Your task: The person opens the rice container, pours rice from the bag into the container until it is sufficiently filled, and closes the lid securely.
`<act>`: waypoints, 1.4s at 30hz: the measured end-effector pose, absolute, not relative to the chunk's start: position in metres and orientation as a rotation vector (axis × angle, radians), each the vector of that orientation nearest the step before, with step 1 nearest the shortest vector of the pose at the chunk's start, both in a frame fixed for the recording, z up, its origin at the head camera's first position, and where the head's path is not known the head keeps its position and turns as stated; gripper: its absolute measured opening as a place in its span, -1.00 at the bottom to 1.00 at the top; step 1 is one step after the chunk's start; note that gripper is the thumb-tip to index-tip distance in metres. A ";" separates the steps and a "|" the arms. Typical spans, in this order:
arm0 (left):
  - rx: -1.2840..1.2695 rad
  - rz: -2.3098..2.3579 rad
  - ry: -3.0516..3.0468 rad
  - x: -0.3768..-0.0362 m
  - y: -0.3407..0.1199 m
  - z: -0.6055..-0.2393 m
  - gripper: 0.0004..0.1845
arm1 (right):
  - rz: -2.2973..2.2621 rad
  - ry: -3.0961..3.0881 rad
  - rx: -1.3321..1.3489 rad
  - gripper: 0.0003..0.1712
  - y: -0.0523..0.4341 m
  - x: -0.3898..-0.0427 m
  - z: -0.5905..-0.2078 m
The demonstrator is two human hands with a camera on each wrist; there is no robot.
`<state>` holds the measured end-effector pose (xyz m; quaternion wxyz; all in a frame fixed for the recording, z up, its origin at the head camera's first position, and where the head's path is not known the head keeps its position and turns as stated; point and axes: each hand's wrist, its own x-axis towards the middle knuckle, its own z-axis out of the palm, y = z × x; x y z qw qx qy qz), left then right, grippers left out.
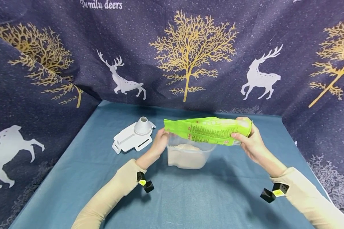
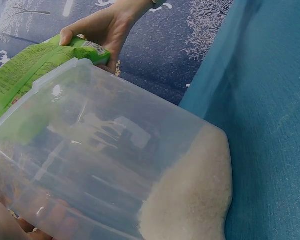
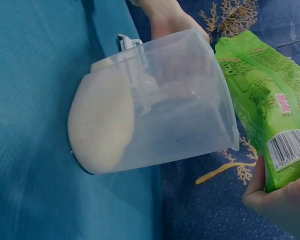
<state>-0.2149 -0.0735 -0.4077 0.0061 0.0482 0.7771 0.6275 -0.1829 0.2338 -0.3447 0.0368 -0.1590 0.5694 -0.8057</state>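
Green bag held level over a clear container, centre of the frame.
The container (image 1: pixel 186 154) is gripped at its left side by the left hand (image 1: pixel 159 143); above it, the green bag (image 1: pixel 207 130) is grasped at its right end by the right hand (image 1: pixel 250 140).

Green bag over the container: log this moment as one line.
right hand: grips green bag level above clear container | left hand: holds container rim | contents: white grains | white lid: on table, left
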 end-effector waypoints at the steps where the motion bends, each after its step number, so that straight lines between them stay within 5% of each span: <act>1: 0.147 1.966 2.427 -0.215 -0.074 -0.408 -0.59 | -2.472 1.749 -0.488 -0.47 0.234 -0.183 -0.345; 42: 0.177 2.024 2.448 -0.216 -0.073 -0.411 -0.63 | -2.334 1.907 -0.490 -0.48 0.236 -0.178 -0.327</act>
